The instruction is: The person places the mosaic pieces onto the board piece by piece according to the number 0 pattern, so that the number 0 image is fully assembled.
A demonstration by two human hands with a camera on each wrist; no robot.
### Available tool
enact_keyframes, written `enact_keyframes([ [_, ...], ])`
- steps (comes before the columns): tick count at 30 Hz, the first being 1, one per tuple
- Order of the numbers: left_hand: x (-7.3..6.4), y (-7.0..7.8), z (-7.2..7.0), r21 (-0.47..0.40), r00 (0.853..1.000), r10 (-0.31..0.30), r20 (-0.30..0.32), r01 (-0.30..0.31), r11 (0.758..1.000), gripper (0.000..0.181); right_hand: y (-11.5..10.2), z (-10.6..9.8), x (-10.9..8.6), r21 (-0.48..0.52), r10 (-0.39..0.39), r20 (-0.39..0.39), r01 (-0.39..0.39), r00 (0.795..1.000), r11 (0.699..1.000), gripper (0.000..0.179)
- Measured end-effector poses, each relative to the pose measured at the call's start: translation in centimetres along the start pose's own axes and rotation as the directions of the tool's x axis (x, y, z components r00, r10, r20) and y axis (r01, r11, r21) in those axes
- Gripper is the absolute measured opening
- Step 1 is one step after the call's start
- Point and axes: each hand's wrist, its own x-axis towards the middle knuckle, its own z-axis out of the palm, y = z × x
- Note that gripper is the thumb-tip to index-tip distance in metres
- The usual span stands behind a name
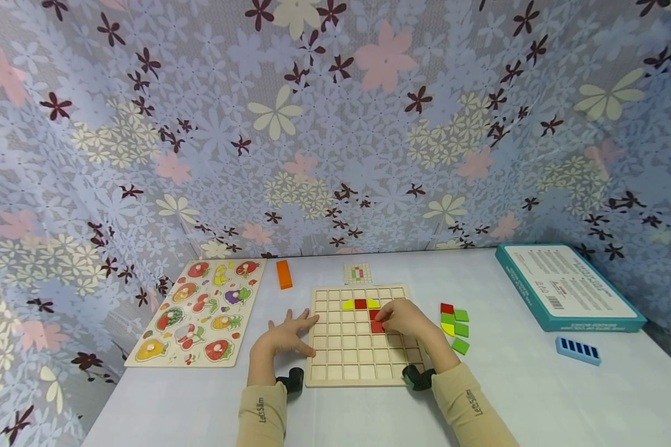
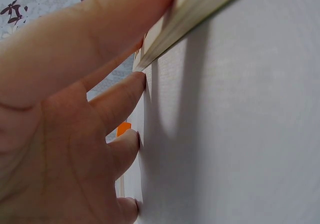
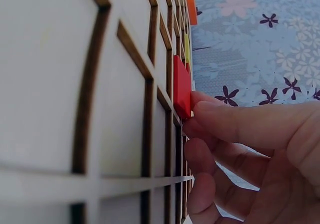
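Behind the left hand (image 1: 282, 335) and right hand (image 1: 407, 320), we see beige sleeves (image 1: 465, 411), dark lettering (image 1: 261, 410) and black wrist devices (image 1: 294, 380).

Grid board (image 1: 350, 356): pale bare wood, smooth, matt, slot walls dark brown. Red tile (image 3: 182, 86) at board: smooth, slight sheen; painted wood or plastic, can't tell. Fruit puzzle (image 1: 168, 361) left of board: looks like wood, printed face. Box (image 1: 565, 279) right of board: smooth printed card. Counter (image 1: 363, 419) under board: matt white cloth. Curtain (image 1: 341, 136) behind board: matt printed cloth.
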Motion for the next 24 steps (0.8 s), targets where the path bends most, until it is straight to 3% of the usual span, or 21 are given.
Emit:
enact_keyframes([
  [17,0.2,-0.3,0.0,-0.001,1.000,0.000,0.008,0.000,1.000,0.081,0.1,-0.3,-0.1,-0.012,-0.016,0.023,0.016,1.000,1.000,0.012],
  [24,0.1,-0.3,0.0,-0.005,1.000,0.004,0.009,-0.004,1.000,0.081,0.7,-1.4,-0.3,0.031,-0.045,-0.011,0.045,0.999,0.999,0.012],
])
